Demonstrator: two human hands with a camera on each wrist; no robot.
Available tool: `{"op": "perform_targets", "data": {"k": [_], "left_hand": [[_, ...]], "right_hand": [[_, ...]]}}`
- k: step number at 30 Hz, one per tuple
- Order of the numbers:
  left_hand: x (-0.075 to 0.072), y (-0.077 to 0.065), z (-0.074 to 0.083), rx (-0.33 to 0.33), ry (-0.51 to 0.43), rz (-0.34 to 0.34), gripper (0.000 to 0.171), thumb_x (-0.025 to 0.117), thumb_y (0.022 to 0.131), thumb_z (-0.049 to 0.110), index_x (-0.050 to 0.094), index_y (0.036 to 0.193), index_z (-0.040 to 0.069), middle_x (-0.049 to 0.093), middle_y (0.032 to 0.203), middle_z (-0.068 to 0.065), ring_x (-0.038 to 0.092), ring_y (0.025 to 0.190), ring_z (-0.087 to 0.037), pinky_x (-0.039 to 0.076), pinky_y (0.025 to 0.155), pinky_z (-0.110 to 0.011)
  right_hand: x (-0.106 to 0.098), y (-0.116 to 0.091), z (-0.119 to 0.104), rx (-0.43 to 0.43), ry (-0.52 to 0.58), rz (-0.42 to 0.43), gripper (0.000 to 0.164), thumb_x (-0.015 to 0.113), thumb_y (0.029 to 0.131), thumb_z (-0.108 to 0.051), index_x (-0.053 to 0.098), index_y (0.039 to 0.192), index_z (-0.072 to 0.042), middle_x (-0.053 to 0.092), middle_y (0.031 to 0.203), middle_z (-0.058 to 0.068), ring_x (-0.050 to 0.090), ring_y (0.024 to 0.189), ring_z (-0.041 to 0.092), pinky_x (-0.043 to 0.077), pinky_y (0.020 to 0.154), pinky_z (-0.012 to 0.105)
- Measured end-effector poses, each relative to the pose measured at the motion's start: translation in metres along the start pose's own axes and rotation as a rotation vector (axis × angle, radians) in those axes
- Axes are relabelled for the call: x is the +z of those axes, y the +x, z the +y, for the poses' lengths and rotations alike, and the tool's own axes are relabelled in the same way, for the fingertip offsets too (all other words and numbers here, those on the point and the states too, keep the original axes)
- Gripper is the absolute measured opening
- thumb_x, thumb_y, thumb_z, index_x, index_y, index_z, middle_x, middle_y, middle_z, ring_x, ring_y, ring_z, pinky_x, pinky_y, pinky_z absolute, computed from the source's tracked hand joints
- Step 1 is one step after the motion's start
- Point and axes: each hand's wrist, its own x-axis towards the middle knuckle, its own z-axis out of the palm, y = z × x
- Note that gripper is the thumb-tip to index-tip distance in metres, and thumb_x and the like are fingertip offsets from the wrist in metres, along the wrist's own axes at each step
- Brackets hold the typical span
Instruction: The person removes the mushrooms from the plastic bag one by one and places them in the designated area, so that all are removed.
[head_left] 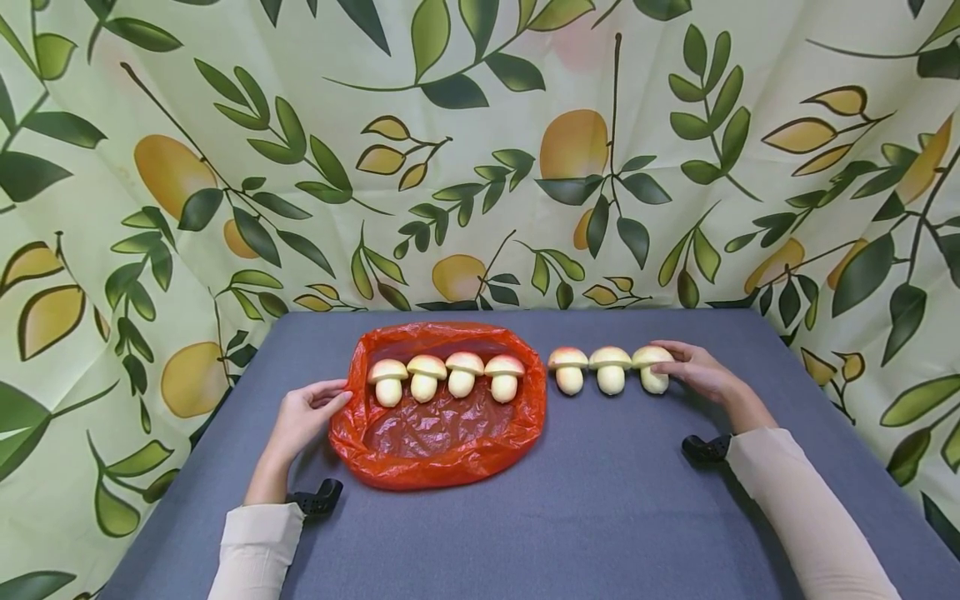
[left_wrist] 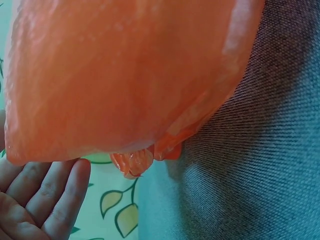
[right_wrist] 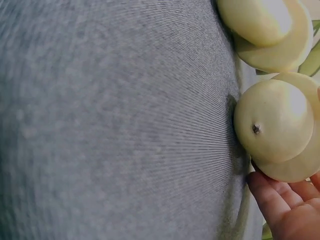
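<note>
A red plastic bag lies on the table with its mouth spread wide and its rim rolled. Inside it, several toy mushrooms with pale stems and pink-tinged caps stand in a row. My left hand pinches the bag's left rim between thumb and fingers; the bag fills much of the left wrist view. To the right of the bag are three more mushrooms in line. My right hand grips the rightmost mushroom by its cap, fingers behind and thumb in front. Its neighbour is close beside it.
A grey cloth covers the table. Behind and at both sides hangs a curtain printed with leaves and fruit. The leftmost loose mushroom is close to the bag's right rim. Black wrist cameras sit under both wrists.
</note>
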Motion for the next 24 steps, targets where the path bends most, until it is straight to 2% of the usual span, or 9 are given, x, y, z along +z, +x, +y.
{"op": "perform_targets", "data": {"k": [2, 4, 7, 10, 16, 20, 22, 24], "left_hand": [[0.000, 0.000, 0.001, -0.007, -0.002, -0.006, 0.039, 0.064, 0.093, 0.022, 0.063, 0.120, -0.005, 0.069, 0.111, -0.027, 0.056, 0.078, 0.019, 0.049, 0.073, -0.007], [0.000, -0.001, 0.001, -0.008, -0.007, -0.010, 0.039, 0.065, 0.093, 0.022, 0.063, 0.121, -0.005, 0.069, 0.112, -0.027, 0.056, 0.079, 0.019, 0.049, 0.073, -0.007], [-0.001, -0.001, 0.002, -0.005, -0.011, -0.014, 0.039, 0.065, 0.092, 0.021, 0.063, 0.121, -0.005, 0.069, 0.112, -0.027, 0.056, 0.079, 0.019, 0.048, 0.073, -0.007], [-0.001, -0.001, 0.002, -0.005, -0.008, -0.014, 0.039, 0.065, 0.092, 0.021, 0.063, 0.121, -0.005, 0.069, 0.112, -0.027, 0.056, 0.079, 0.019, 0.048, 0.073, -0.007], [0.000, 0.000, 0.001, 0.015, -0.016, 0.000, 0.037, 0.065, 0.092, 0.018, 0.063, 0.119, -0.007, 0.069, 0.110, -0.028, 0.056, 0.078, 0.019, 0.049, 0.072, -0.006], [0.001, 0.001, 0.000, 0.025, -0.027, 0.003, 0.037, 0.065, 0.092, 0.016, 0.063, 0.119, -0.009, 0.069, 0.109, -0.029, 0.057, 0.077, 0.018, 0.049, 0.071, -0.006], [0.001, 0.001, -0.001, 0.020, -0.029, 0.000, 0.038, 0.066, 0.091, 0.017, 0.063, 0.119, -0.008, 0.069, 0.110, -0.029, 0.057, 0.077, 0.018, 0.049, 0.071, -0.006], [0.001, 0.001, -0.001, 0.014, -0.027, -0.005, 0.039, 0.066, 0.091, 0.018, 0.063, 0.120, -0.008, 0.069, 0.110, -0.028, 0.057, 0.077, 0.018, 0.049, 0.071, -0.007]], "right_hand": [[0.000, 0.000, 0.000, 0.008, -0.028, 0.010, 0.073, 0.061, 0.094, -0.023, 0.024, 0.148, 0.009, 0.054, 0.125, -0.001, 0.048, 0.093, -0.017, 0.044, 0.081, 0.008], [-0.001, -0.001, -0.001, 0.014, -0.048, 0.017, 0.073, 0.061, 0.094, -0.024, 0.025, 0.148, 0.008, 0.048, 0.138, 0.017, 0.047, 0.093, -0.019, 0.043, 0.081, 0.007], [-0.003, -0.003, -0.002, 0.029, -0.055, 0.022, 0.073, 0.061, 0.094, -0.026, 0.024, 0.149, 0.007, 0.033, 0.149, 0.030, 0.045, 0.093, -0.022, 0.041, 0.081, 0.006], [-0.005, -0.005, -0.004, 0.039, -0.068, 0.027, 0.074, 0.060, 0.095, -0.028, 0.024, 0.149, 0.006, 0.030, 0.152, 0.032, 0.043, 0.093, -0.023, 0.041, 0.083, 0.008], [-0.008, -0.010, -0.008, 0.051, -0.094, 0.059, 0.075, 0.059, 0.095, -0.033, 0.024, 0.149, 0.004, 0.029, 0.154, 0.030, 0.039, 0.093, -0.025, 0.040, 0.102, 0.035], [-0.010, -0.015, -0.012, 0.042, -0.092, 0.102, 0.075, 0.058, 0.096, -0.035, 0.024, 0.150, 0.004, 0.032, 0.153, 0.028, 0.040, 0.094, -0.027, 0.039, 0.107, 0.041], [-0.011, -0.017, -0.015, 0.037, -0.072, 0.120, 0.075, 0.058, 0.096, -0.035, 0.023, 0.150, 0.003, 0.036, 0.151, 0.024, 0.041, 0.094, -0.027, 0.036, 0.111, 0.048], [-0.013, -0.020, -0.017, 0.026, -0.034, 0.134, 0.075, 0.057, 0.096, -0.034, 0.021, 0.150, 0.004, 0.047, 0.143, 0.011, 0.042, 0.094, -0.026, 0.028, 0.113, 0.057]]}}
